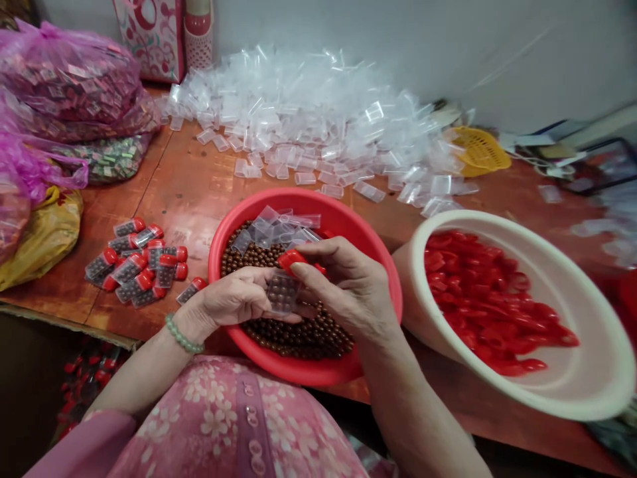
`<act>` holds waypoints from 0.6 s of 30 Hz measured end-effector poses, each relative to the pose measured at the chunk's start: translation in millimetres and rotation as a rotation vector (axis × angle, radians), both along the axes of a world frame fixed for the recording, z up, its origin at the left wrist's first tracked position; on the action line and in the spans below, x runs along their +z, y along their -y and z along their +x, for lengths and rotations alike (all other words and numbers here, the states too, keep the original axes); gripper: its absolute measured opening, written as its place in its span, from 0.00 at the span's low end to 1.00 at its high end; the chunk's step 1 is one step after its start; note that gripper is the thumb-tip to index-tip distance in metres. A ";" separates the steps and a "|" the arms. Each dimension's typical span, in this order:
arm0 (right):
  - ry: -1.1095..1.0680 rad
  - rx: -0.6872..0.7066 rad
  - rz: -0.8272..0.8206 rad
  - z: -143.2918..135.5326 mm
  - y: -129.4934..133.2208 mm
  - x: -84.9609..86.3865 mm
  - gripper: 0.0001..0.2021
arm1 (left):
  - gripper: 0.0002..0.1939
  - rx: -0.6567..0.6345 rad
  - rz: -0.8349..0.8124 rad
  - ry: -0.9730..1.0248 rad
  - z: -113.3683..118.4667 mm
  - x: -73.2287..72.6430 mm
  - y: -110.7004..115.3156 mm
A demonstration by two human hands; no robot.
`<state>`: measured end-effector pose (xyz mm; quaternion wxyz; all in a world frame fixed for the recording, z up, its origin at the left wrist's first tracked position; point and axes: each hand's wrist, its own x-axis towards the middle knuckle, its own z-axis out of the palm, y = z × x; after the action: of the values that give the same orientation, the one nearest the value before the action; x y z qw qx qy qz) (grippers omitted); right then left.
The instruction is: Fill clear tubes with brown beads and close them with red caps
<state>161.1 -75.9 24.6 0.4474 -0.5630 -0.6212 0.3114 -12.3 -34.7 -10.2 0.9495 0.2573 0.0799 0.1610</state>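
My left hand (239, 297) grips a small clear plastic case (283, 292) filled with brown balls, held over a red basin (393, 285). Between the thumb and fingers of my right hand (351, 282) is a red plastic cap (291, 259), at the upper end of the case. Whether the cap is seated on it I cannot tell. Brown beads (313, 342) fill the basin's bottom, with several empty clear sleeves (279, 229) lying on them at the far side. Part of the beads is hidden beneath my hands.
Right of the basin a tilted white tub (587, 338) holds red caps (478, 299). Capped, filled cases (144, 265) lie at left. Clear sleeves (318, 113) are heaped along the wall, beside a yellow basket (480, 151). Purple bags (74, 73) stand far left.
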 end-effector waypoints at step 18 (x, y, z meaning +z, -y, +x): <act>-0.133 0.141 -0.145 13.4 -13.0 -0.8 0.09 | 0.12 -0.001 -0.049 -0.160 -0.1 6.7 0.4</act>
<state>174.5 -62.9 23.9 0.4227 -0.5270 -0.6039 0.4230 -12.3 -35.1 -3.5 0.9461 0.2459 0.1594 0.1375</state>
